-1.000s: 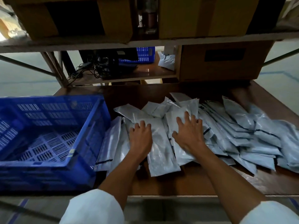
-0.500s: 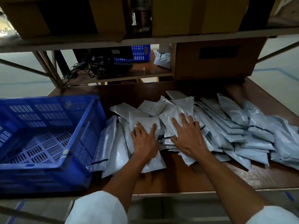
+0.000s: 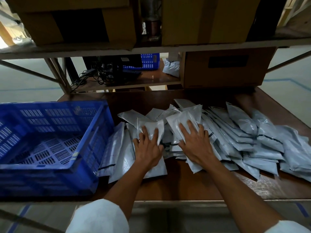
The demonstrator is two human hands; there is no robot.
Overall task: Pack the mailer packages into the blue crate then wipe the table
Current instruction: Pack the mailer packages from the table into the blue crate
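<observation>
Both hands pressed flat on the heap of grey mailers, nothing clasped.

The left hand (image 3: 148, 148) lies palm down, fingers spread, its grip open on one grey mailer (image 3: 151, 130) at the near left of the pile; the right hand (image 3: 196, 145) rests the same way, open and splayed, on a second mailer (image 3: 183, 121) just beside it. Around them the mailer packages (image 3: 244, 140) overlap in a loose heap across the middle and right of the brown desk (image 3: 185, 187), a few leaning against the right wall of the blue crate (image 3: 94, 148), which sits at the desk's left end showing its slotted floor. Cardboard boxes (image 3: 223, 68) stand on shelves behind.
</observation>
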